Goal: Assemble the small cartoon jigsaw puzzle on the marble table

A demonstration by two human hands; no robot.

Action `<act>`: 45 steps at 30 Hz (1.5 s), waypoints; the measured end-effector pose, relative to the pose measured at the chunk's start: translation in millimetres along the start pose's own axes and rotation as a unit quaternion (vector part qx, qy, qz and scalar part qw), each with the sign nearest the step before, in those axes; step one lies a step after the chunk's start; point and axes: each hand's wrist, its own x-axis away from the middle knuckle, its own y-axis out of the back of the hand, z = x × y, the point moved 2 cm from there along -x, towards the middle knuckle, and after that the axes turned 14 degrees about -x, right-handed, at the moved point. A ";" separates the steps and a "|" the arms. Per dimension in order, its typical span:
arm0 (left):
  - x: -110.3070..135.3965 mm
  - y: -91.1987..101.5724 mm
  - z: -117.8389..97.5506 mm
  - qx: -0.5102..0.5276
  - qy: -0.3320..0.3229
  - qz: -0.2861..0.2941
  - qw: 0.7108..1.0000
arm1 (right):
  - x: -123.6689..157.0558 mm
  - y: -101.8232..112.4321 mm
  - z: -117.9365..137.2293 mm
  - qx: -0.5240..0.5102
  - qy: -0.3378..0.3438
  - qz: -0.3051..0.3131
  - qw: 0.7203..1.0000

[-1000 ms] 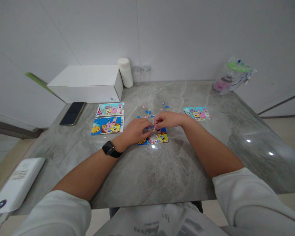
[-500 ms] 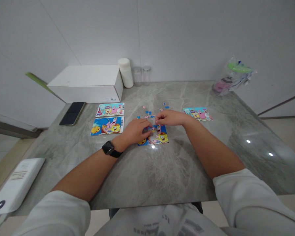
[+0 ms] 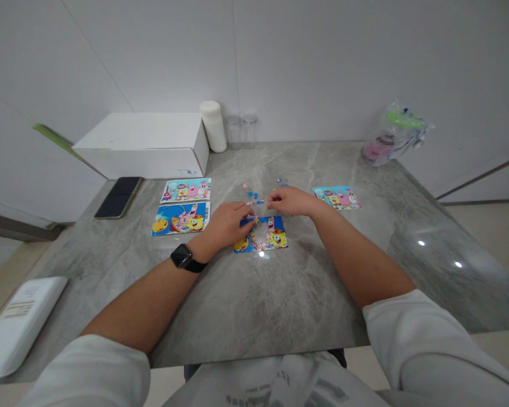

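Observation:
A partly assembled jigsaw puzzle (image 3: 279, 239) lies on the grey marbled table, its cartoon border joined around an open middle. My left hand (image 3: 229, 225), with a dark watch at the wrist, covers the puzzle's upper left side. Its thumb and forefinger close on a small puzzle piece (image 3: 257, 219) over the gap. My right hand (image 3: 289, 201) is just above the puzzle's top edge, fingers curled together; whatever is between the fingertips is too small to make out. Loose puzzle pieces (image 3: 253, 194) are scattered beyond both hands.
Two picture cards (image 3: 182, 218) lie left, another card (image 3: 337, 197) right. A phone (image 3: 119, 197), white box (image 3: 139, 135), white bottle (image 3: 214, 127) and two clear jars (image 3: 241, 133) stand farther back. A bagged cup (image 3: 390, 138) is back right, a white device (image 3: 23, 322) front left.
The view has shifted slightly. My left hand has drawn back a little to the left with the piece, showing more of the puzzle's middle. My right hand stays near the top edge.

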 end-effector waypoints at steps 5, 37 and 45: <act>0.0 2.8 3.3 -0.008 0.026 0.004 1.000 | -0.5 4.9 1.9 0.031 -0.029 -0.048 0.998; 3.5 1.0 -21.3 -0.002 -0.098 0.061 0.993 | -7.0 3.7 -7.9 0.101 -0.033 -0.068 0.992; 2.8 3.1 -20.4 0.010 -0.061 0.049 0.997 | 0.2 19.2 -8.1 0.121 -0.031 -0.096 0.987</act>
